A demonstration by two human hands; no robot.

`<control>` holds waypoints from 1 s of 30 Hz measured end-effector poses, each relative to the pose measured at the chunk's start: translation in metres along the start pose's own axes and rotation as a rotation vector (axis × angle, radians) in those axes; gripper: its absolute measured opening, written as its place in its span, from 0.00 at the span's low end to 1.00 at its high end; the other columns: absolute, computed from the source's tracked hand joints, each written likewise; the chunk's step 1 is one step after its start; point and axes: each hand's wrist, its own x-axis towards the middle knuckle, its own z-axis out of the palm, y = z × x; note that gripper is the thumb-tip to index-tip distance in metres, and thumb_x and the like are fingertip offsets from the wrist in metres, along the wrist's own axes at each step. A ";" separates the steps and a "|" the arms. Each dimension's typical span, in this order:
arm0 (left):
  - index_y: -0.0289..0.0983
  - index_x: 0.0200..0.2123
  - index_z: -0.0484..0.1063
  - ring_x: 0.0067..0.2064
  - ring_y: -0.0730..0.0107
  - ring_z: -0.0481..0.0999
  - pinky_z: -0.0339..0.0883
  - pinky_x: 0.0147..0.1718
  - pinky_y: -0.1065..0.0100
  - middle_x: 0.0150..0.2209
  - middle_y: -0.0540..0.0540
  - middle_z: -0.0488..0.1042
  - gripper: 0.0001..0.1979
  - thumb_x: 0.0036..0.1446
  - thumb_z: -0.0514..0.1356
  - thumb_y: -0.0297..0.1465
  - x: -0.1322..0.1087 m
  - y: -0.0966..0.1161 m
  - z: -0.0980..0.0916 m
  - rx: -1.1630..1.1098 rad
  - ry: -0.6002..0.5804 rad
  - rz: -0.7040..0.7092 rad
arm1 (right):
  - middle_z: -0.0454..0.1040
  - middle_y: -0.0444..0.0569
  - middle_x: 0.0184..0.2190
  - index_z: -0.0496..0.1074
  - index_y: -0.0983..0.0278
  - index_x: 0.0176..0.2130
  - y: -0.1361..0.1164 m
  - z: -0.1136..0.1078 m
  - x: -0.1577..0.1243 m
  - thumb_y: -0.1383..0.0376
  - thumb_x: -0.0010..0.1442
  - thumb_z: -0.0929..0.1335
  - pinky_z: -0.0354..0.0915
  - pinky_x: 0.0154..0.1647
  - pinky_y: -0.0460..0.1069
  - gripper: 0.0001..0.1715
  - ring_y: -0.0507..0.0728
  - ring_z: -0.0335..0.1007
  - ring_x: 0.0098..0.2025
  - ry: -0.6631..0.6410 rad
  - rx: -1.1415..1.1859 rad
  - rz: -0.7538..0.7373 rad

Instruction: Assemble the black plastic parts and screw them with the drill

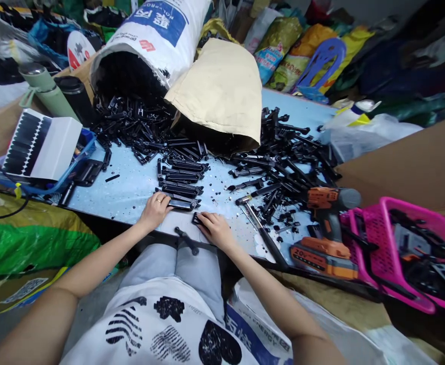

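Observation:
At the table's front, my left hand [155, 210] has its fingers closed on the left end of a long black plastic part [184, 204]. That part lies nearest me in a stack of similar black parts [182, 177]. To the right, my right hand [216, 229] is closed around a small black plastic piece [196, 219], with only its left end showing. Between my forearms, a black part with rounded ends [186, 241] lies at the table edge above my lap. A hammer [262, 235] rests to the right of my right hand.
An orange cordless drill [331, 223] stands at the right front, beside a pink basket [384, 238] of black parts. Two open sacks [222, 91] spill black parts across the back. A blue tray [40, 188] and bottles [49, 91] stand left. Small bits litter the blue tabletop [123, 195].

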 end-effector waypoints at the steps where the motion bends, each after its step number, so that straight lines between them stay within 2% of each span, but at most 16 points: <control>1: 0.32 0.45 0.68 0.52 0.50 0.67 0.63 0.48 0.52 0.44 0.33 0.71 0.12 0.60 0.54 0.32 -0.002 0.000 0.005 0.033 -0.006 -0.029 | 0.71 0.56 0.48 0.67 0.64 0.54 0.000 0.006 -0.004 0.60 0.65 0.60 0.64 0.43 0.55 0.21 0.60 0.67 0.45 0.000 -0.005 0.027; 4: 0.33 0.50 0.68 0.57 0.48 0.63 0.56 0.54 0.47 0.50 0.32 0.69 0.17 0.59 0.56 0.34 -0.002 0.003 0.008 0.062 0.024 -0.011 | 0.69 0.55 0.51 0.64 0.63 0.57 0.000 0.009 -0.008 0.59 0.66 0.59 0.61 0.46 0.56 0.23 0.61 0.65 0.47 0.008 -0.013 0.083; 8: 0.39 0.55 0.65 0.62 0.54 0.59 0.49 0.59 0.47 0.57 0.38 0.67 0.20 0.60 0.51 0.26 0.003 0.027 0.003 -0.023 -0.040 0.237 | 0.70 0.55 0.50 0.63 0.65 0.58 -0.003 0.005 -0.006 0.57 0.66 0.59 0.60 0.48 0.55 0.25 0.61 0.64 0.49 0.019 -0.008 0.112; 11: 0.39 0.57 0.63 0.63 0.57 0.57 0.48 0.60 0.47 0.58 0.39 0.65 0.22 0.60 0.51 0.25 0.001 0.051 0.004 -0.089 -0.013 0.437 | 0.70 0.55 0.51 0.63 0.65 0.57 -0.005 0.006 -0.010 0.58 0.65 0.60 0.57 0.51 0.57 0.24 0.61 0.63 0.51 0.067 -0.011 0.129; 14: 0.43 0.54 0.66 0.62 0.66 0.60 0.50 0.61 0.52 0.58 0.45 0.66 0.18 0.61 0.52 0.26 -0.011 0.073 0.013 -0.204 -0.064 0.837 | 0.69 0.56 0.51 0.63 0.64 0.57 -0.004 0.011 -0.017 0.58 0.65 0.61 0.57 0.53 0.58 0.24 0.62 0.62 0.52 0.142 0.008 0.187; 15: 0.43 0.52 0.67 0.61 0.69 0.61 0.51 0.62 0.53 0.58 0.46 0.67 0.17 0.61 0.52 0.26 -0.015 0.080 0.018 -0.223 -0.090 0.932 | 0.69 0.56 0.50 0.64 0.64 0.57 -0.003 0.013 -0.019 0.58 0.64 0.61 0.58 0.52 0.58 0.24 0.62 0.62 0.51 0.158 0.025 0.208; 17: 0.40 0.47 0.70 0.60 0.70 0.63 0.54 0.61 0.54 0.56 0.45 0.69 0.14 0.61 0.51 0.24 -0.018 0.091 0.026 -0.214 -0.094 1.001 | 0.70 0.56 0.49 0.64 0.64 0.57 0.000 0.015 -0.022 0.57 0.63 0.62 0.60 0.50 0.57 0.25 0.62 0.62 0.50 0.166 0.066 0.230; 20: 0.36 0.42 0.71 0.56 0.66 0.68 0.59 0.57 0.53 0.48 0.42 0.74 0.11 0.61 0.51 0.22 -0.012 0.101 0.031 -0.210 -0.054 1.016 | 0.71 0.56 0.47 0.65 0.63 0.56 0.007 0.012 -0.022 0.58 0.63 0.62 0.62 0.48 0.57 0.24 0.62 0.64 0.48 0.124 0.107 0.205; 22: 0.35 0.41 0.71 0.49 0.67 0.72 0.64 0.52 0.56 0.41 0.42 0.76 0.11 0.62 0.50 0.23 -0.008 0.100 0.025 -0.228 -0.095 0.963 | 0.72 0.55 0.45 0.65 0.63 0.56 0.010 0.006 -0.021 0.57 0.63 0.62 0.63 0.47 0.56 0.24 0.61 0.65 0.47 0.082 0.123 0.180; 23: 0.35 0.41 0.70 0.45 0.67 0.74 0.67 0.48 0.59 0.37 0.42 0.76 0.10 0.62 0.50 0.24 -0.008 0.097 0.019 -0.223 -0.134 0.887 | 0.72 0.56 0.45 0.65 0.63 0.56 0.010 0.003 -0.020 0.56 0.63 0.62 0.63 0.46 0.56 0.24 0.61 0.65 0.46 0.058 0.132 0.158; 26: 0.33 0.40 0.69 0.37 0.65 0.73 0.70 0.37 0.63 0.32 0.42 0.73 0.10 0.64 0.49 0.28 -0.013 0.073 -0.001 -0.114 -0.268 0.481 | 0.71 0.56 0.46 0.65 0.63 0.56 0.005 0.000 -0.011 0.55 0.63 0.62 0.63 0.46 0.55 0.24 0.60 0.65 0.47 -0.009 0.171 0.033; 28: 0.33 0.40 0.67 0.38 0.63 0.72 0.69 0.36 0.62 0.34 0.41 0.72 0.10 0.64 0.49 0.31 -0.015 0.049 -0.010 -0.017 -0.325 0.219 | 0.70 0.56 0.47 0.66 0.62 0.56 -0.001 0.005 0.002 0.55 0.64 0.62 0.63 0.46 0.55 0.24 0.59 0.64 0.48 -0.022 0.194 -0.028; 30: 0.33 0.40 0.66 0.40 0.61 0.72 0.68 0.39 0.61 0.37 0.40 0.71 0.10 0.64 0.49 0.33 -0.010 0.027 -0.012 0.049 -0.358 0.083 | 0.69 0.57 0.47 0.67 0.63 0.55 -0.006 0.013 0.019 0.55 0.64 0.62 0.63 0.46 0.54 0.24 0.59 0.64 0.48 0.002 0.202 -0.009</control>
